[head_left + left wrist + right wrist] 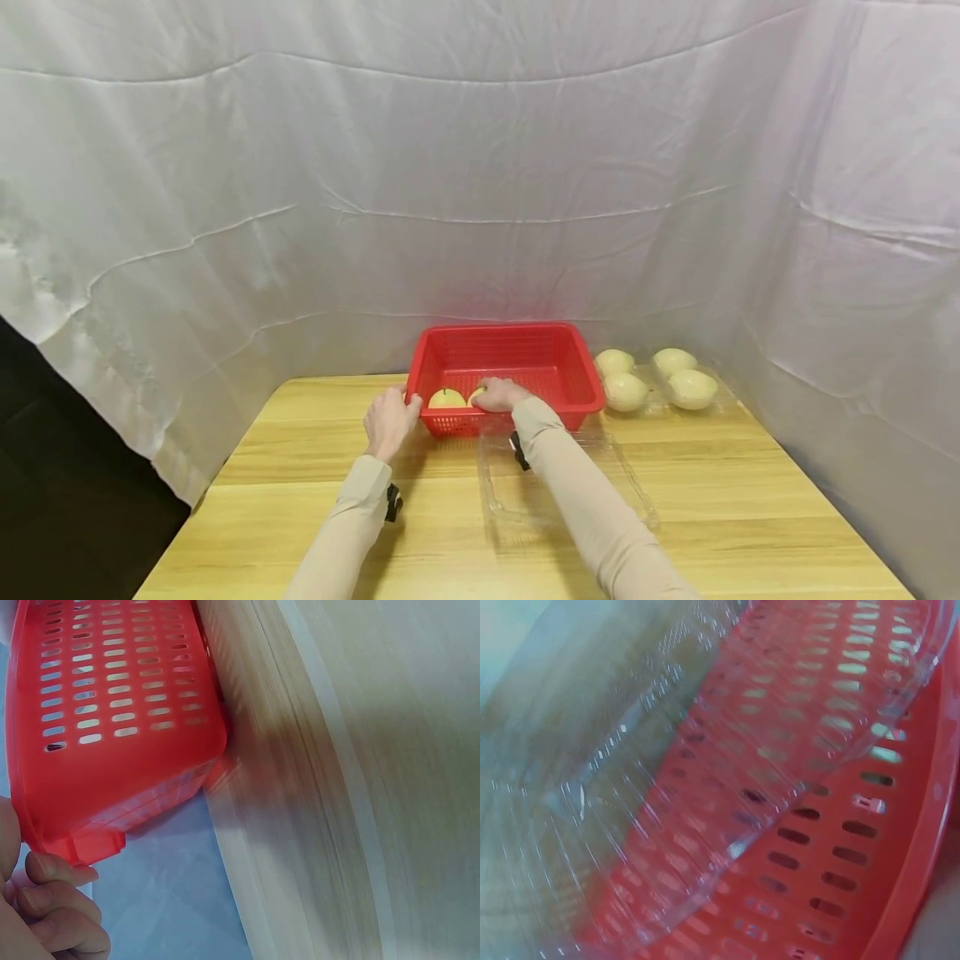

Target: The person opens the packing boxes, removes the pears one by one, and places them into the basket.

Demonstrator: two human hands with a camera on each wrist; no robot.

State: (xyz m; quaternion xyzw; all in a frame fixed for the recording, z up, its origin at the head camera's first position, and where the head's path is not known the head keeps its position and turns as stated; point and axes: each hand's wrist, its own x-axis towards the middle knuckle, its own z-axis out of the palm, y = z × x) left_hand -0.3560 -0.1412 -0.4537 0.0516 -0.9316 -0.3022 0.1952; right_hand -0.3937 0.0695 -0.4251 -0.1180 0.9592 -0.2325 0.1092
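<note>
A red plastic basket (510, 333) with slotted walls stands near the back of the table. My left hand (387, 421) grips its left rim; in the left wrist view the curled fingers (56, 900) hold the corner of the rim. Inside the basket, at the front left, sits a round yellow pear (447, 398) with a dark stem. My right hand (501, 394) reaches over the front rim and holds a second yellow pear (476, 397) beside it, mostly hidden by the fingers. In the right wrist view, clear plastic overlaps the slotted basket wall (840, 877).
An open clear plastic box (622, 475) lies under my right forearm, in front of the basket. Right of the basket, several pale yellow pears (692, 389) sit in clear plastic packaging. Grey-white cloth (480, 192) hangs behind the wooden table (300, 492) and along its sides.
</note>
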